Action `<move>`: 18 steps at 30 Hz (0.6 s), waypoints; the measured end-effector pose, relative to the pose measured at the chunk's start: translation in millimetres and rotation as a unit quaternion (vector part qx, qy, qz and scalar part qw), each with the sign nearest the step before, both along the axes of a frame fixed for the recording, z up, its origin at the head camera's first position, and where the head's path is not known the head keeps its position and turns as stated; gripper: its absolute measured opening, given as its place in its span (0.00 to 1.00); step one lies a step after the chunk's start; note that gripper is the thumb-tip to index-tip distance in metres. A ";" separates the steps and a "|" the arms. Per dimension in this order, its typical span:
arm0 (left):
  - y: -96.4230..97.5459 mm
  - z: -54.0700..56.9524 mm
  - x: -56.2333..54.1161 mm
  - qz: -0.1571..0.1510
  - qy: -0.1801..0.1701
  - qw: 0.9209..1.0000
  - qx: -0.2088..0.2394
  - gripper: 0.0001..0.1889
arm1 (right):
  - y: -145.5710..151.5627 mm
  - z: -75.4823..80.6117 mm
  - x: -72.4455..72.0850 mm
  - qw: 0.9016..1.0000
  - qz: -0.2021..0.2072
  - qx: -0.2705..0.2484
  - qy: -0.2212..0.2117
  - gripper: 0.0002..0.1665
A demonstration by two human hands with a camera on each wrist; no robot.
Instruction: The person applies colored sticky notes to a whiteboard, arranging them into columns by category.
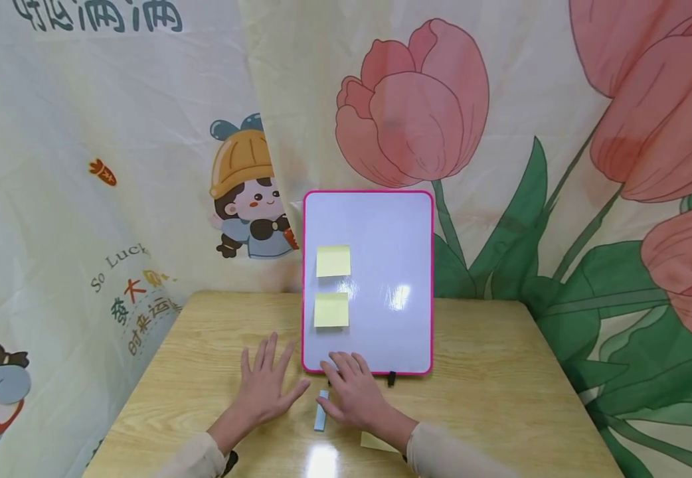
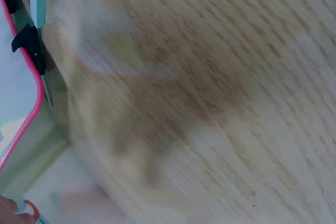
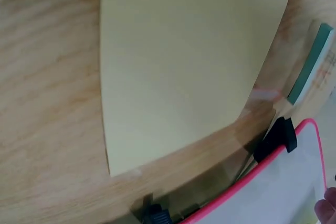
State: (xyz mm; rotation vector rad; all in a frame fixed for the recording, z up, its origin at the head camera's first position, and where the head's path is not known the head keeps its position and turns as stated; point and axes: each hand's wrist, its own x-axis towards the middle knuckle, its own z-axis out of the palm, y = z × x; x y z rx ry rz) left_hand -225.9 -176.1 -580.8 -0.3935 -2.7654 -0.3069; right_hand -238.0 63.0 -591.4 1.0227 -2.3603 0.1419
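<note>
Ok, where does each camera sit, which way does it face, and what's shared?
Head: worn on the head, facing forward and down at the whiteboard; left hand, right hand and sleeves show.
Left wrist: on that wrist, facing mostly tabletop; no clearly identifiable hand.
Right wrist: on that wrist, facing a yellow sheet; apparent fingertips at the right edge.
Both wrist views show the whiteboard's pink edge and a strip.

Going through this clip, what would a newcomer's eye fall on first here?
Probably the pink-rimmed whiteboard standing mid-table, with two pale yellow notes one above the other on its left side. Behind it, a big pink tulip is printed on the backdrop. Next come the bare hands at the board's lower edge: the left hand spread, the right hand beside a small blue bar.
</note>
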 end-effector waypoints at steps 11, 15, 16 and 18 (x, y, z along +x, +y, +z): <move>-1.4 -9.8 7.9 -0.025 0.017 0.999 -0.044 0.46 | -8.7 -12.1 14.0 0.989 -0.045 0.087 -0.109 0.40; -2.1 -13.9 10.6 -0.021 0.003 0.998 -0.051 0.46 | -9.4 -15.2 18.0 0.988 -0.027 0.097 -0.113 0.36; -2.2 -14.7 11.5 -0.020 0.001 0.998 -0.057 0.47 | -9.8 -16.0 18.7 0.988 -0.023 0.098 -0.120 0.36; -2.2 -16.5 13.3 -0.020 -0.008 0.998 -0.063 0.46 | -11.0 -17.3 19.4 0.986 -0.016 0.102 -0.133 0.35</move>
